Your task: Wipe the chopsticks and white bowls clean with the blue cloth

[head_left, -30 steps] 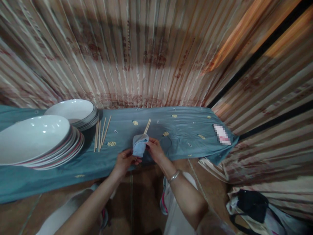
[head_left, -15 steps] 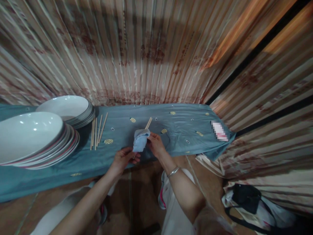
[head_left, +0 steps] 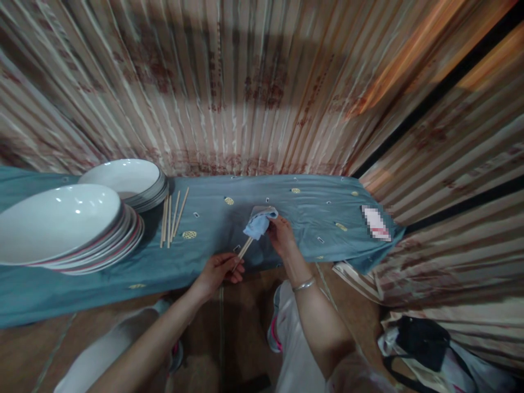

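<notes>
My left hand [head_left: 223, 268] pinches the near end of a pair of wooden chopsticks [head_left: 245, 248], held at a slant over the table's front edge. Around their far end is a light blue cloth [head_left: 260, 222], which hides the tips. My right hand [head_left: 281, 232], with a silver bangle at its wrist, is closed on the cloth from the right side. More chopsticks [head_left: 170, 221] lie side by side on the tablecloth to the left, apart from both hands.
A teal patterned tablecloth [head_left: 303, 218] covers the long table. Large white bowls [head_left: 61, 224] are stacked at the left, with white plates [head_left: 123, 177] stacked behind. A pixelated packet [head_left: 375, 222] lies at the right end. Bags [head_left: 426, 344] rest on the floor; pleated curtains [head_left: 262, 98] hang behind.
My right hand has slid the blue cloth up and away along the chopsticks to their far end, baring the near part. My left hand keeps hold of the near end.
</notes>
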A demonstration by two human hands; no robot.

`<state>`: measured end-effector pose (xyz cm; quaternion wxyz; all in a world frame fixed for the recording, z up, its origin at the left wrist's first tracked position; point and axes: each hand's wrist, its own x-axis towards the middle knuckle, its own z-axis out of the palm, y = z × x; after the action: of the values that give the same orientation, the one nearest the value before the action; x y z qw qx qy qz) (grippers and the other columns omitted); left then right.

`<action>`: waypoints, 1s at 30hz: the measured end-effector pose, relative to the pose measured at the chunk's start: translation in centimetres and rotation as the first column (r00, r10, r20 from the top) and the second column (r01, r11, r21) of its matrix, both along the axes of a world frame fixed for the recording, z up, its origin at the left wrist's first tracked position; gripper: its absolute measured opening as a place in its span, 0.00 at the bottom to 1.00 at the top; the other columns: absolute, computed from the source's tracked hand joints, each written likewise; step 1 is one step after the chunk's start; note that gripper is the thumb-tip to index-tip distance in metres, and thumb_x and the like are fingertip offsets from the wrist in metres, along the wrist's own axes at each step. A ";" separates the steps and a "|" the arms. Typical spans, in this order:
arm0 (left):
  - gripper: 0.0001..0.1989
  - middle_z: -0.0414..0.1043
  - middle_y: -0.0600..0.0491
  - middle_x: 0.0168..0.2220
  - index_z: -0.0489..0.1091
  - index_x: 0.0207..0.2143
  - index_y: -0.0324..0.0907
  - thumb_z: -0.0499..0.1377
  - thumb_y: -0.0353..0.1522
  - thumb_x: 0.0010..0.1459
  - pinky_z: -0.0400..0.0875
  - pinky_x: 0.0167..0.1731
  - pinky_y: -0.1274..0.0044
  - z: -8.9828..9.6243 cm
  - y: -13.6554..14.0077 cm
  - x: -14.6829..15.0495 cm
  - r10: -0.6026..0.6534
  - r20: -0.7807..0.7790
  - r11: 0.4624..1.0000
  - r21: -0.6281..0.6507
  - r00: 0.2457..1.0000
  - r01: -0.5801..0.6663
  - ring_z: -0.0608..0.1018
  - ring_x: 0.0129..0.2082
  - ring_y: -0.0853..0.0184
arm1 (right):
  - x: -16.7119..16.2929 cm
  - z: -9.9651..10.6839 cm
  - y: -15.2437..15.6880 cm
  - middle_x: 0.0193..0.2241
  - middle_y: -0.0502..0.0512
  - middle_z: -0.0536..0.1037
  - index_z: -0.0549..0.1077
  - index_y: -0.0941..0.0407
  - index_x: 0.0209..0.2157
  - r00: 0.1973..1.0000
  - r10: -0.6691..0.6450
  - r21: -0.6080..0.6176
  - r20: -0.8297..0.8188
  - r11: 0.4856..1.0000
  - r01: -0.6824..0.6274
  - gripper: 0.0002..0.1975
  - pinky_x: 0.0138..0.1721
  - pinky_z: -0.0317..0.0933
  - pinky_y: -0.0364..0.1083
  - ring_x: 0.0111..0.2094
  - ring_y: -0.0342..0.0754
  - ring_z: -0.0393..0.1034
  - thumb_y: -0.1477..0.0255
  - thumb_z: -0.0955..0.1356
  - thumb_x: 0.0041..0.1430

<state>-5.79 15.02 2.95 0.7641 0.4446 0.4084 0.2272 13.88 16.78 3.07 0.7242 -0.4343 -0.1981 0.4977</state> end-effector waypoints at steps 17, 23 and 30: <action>0.17 0.67 0.57 0.18 0.72 0.27 0.36 0.65 0.41 0.40 0.56 0.17 0.81 0.0 0.6 -0.1 0.104 0.046 0.994 -0.039 0.994 -0.102 0.65 0.15 0.76 | -4.3 0.6 -1.0 0.17 0.45 0.75 0.74 0.56 0.18 0.984 0.178 -0.080 -0.012 0.981 -0.179 0.08 0.25 0.59 0.41 0.20 0.40 0.63 0.68 0.74 0.35; 0.14 0.68 0.55 0.18 0.69 0.21 0.36 0.64 0.39 0.40 0.55 0.17 0.81 -0.2 0.9 -0.4 0.136 0.070 0.991 -0.011 0.988 -0.136 0.65 0.15 0.76 | -5.5 0.0 -1.3 0.17 0.45 0.75 0.76 0.55 0.20 0.972 0.233 -0.112 -0.030 0.966 -0.235 0.08 0.26 0.58 0.41 0.20 0.39 0.64 0.69 0.75 0.34; 0.12 0.70 0.54 0.18 0.70 0.22 0.37 0.63 0.37 0.37 0.55 0.16 0.80 0.1 1.1 -0.4 0.171 0.075 0.985 0.020 0.982 -0.173 0.66 0.14 0.75 | -6.3 -0.6 -1.4 0.17 0.45 0.74 0.77 0.56 0.21 0.963 0.270 -0.133 -0.014 0.954 -0.270 0.08 0.25 0.58 0.41 0.20 0.40 0.64 0.68 0.75 0.35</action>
<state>-6.16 16.11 3.07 0.7502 0.4090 0.4141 0.3138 7.63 15.39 2.47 0.6183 -0.4518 -0.2235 0.6030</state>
